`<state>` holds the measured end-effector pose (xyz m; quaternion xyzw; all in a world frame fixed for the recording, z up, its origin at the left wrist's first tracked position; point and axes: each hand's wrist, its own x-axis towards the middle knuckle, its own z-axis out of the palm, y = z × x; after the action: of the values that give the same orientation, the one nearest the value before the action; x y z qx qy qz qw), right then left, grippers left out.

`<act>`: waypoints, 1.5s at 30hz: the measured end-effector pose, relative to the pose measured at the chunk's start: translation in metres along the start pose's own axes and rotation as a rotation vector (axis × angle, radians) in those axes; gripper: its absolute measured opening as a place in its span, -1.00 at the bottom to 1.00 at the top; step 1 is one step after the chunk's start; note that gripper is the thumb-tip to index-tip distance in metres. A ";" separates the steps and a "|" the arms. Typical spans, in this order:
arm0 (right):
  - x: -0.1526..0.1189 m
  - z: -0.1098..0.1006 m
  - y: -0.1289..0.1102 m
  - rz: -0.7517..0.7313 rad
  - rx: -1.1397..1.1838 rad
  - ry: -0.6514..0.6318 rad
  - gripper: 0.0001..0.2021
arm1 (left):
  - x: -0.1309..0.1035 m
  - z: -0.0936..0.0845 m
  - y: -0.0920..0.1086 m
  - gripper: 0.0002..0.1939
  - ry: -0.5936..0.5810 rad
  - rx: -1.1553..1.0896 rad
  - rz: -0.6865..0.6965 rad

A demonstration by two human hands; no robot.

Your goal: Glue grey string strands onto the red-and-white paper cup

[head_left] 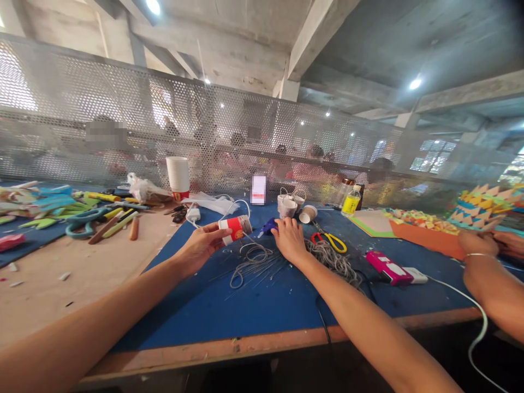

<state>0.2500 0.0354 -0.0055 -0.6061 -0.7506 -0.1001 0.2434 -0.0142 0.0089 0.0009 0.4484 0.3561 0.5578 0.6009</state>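
Observation:
My left hand (204,245) is closed around a red and white paper cup (233,230), which lies on its side in the air. Grey cord is wound around the cup's right end, and a loose strand trails down from it. To the right, my right hand (290,240) has its fingers curled over a blue glue gun (269,226), whose nozzle points left toward the cup. Much of the glue gun's body is hidden by the fingers. Below both hands, loose grey cord (256,256) lies in loops, and a tangled cord pile (333,259) sits beside my right wrist.
Yellow-handled scissors (335,243), cord-wrapped cups (287,207) and a yellow-labelled bottle (351,202) stand beyond my right hand. Stacked paper cups (177,177), a phone (258,190) and blue scissors (84,221) are farther left. A pink device (388,267) lies near another person's hands (478,243).

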 end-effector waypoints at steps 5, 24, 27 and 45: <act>-0.004 -0.014 -0.023 -0.036 0.641 -0.134 -0.73 | -0.005 0.006 0.004 -0.76 0.002 -0.017 0.019; -0.015 -0.023 -0.039 -0.396 0.545 0.195 -0.89 | -0.016 0.019 0.006 -0.61 -0.062 0.158 -0.015; -0.017 -0.025 -0.041 -0.406 0.509 0.206 -0.89 | -0.016 0.018 0.003 -0.62 -0.097 0.163 -0.012; -0.015 -0.026 -0.041 -0.339 0.555 0.227 -0.92 | -0.021 0.024 0.006 -0.70 -0.129 0.200 -0.036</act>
<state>0.2195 0.0009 0.0157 -0.3685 -0.8073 0.0020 0.4609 0.0039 -0.0151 0.0134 0.5348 0.3783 0.4786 0.5847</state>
